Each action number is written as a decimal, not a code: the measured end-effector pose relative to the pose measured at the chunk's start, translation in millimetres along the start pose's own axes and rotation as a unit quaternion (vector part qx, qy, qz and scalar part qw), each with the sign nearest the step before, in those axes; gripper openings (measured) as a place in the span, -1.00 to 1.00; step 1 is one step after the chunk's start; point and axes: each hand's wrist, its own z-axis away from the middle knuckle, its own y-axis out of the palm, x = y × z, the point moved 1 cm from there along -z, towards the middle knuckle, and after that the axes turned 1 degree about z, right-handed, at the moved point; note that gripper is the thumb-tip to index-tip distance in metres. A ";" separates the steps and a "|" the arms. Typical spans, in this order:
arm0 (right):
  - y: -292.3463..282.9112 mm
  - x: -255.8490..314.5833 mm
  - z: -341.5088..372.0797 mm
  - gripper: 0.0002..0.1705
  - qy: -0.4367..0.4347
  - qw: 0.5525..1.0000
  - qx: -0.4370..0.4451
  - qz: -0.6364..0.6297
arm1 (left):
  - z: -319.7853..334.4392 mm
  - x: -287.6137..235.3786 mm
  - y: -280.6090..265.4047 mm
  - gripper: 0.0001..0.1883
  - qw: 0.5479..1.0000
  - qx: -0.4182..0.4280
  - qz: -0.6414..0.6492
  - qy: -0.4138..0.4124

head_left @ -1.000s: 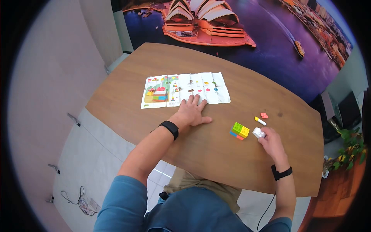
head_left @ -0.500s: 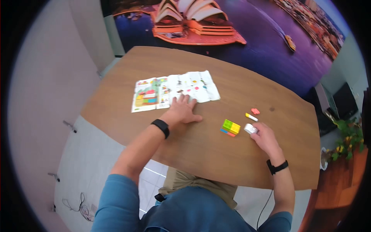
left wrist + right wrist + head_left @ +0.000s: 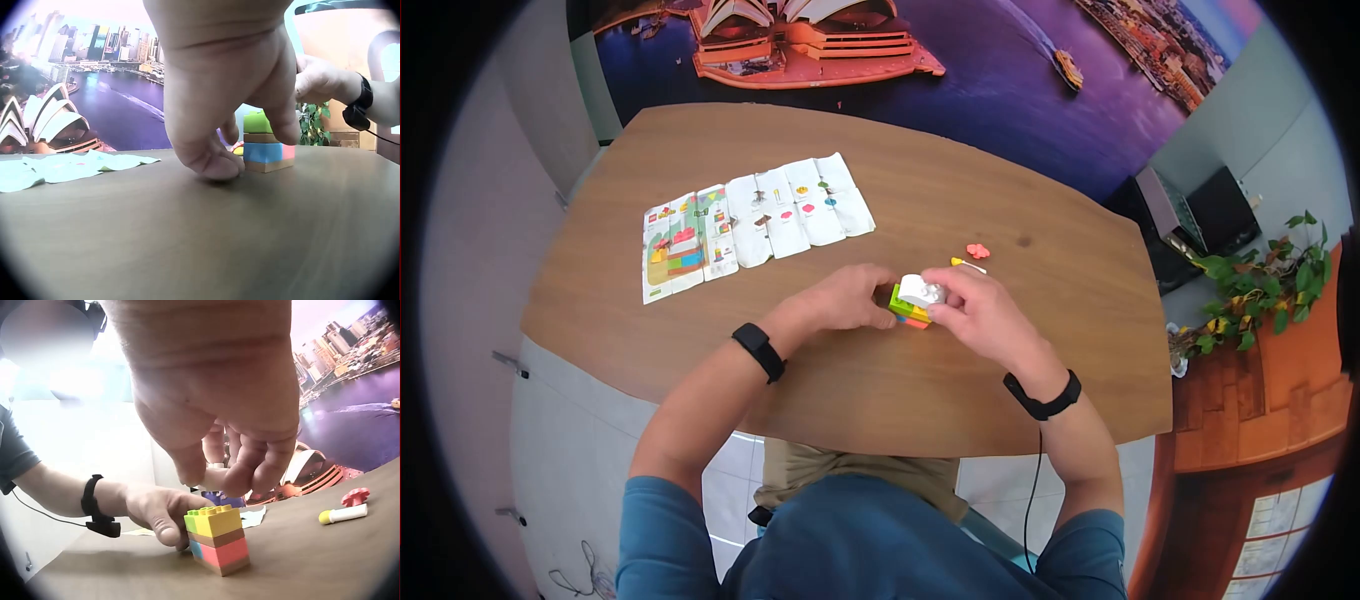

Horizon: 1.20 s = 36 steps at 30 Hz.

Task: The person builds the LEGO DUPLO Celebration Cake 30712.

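In the head view a white brick with a curved side (image 3: 919, 291) is pinched between the thumb and fingers of the right hand (image 3: 985, 312), above a stack of bricks. That stack (image 3: 220, 545) has green and yellow bricks on top, a brown layer, blue and red bricks below, and brown at the base. The left hand (image 3: 847, 298) is close against the stack's left side, its fingers bent and low to the table and its thumb apart from them. Whether it touches the stack cannot be told. The right wrist view largely hides the white brick behind the fingers.
An unfolded instruction sheet (image 3: 752, 222) lies on the table's left part. Beyond the stack are a red flower-shaped piece (image 3: 977, 251) and a white stick with a yellow end (image 3: 345, 514). A plant (image 3: 1268, 270) stands past the right edge of the table (image 3: 830, 390).
The left hand has left the instruction sheet and come beside the stack. The right hand has carried the white brick from the stack's right to over it. The head view has shifted.
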 end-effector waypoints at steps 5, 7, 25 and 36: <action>9.7 -2.1 -7.9 -0.57 -0.025 0.999 0.009 0.033 | -5.4 9.4 5.3 -0.55 0.999 -0.036 -0.025 -0.014; 10.2 -2.9 -9.7 -0.59 -0.035 0.998 0.017 0.054 | -4.9 8.0 4.9 -0.54 0.999 -0.034 -0.032 -0.017; -8.5 -21.7 39.4 -0.40 0.150 0.988 -0.013 0.033 | -11.8 22.9 7.0 -0.53 0.999 -0.045 -0.024 0.001; -10.9 -43.8 80.6 -0.40 0.235 0.932 0.089 0.261 | -33.4 13.1 -3.4 -0.53 0.995 -0.012 -0.073 -0.060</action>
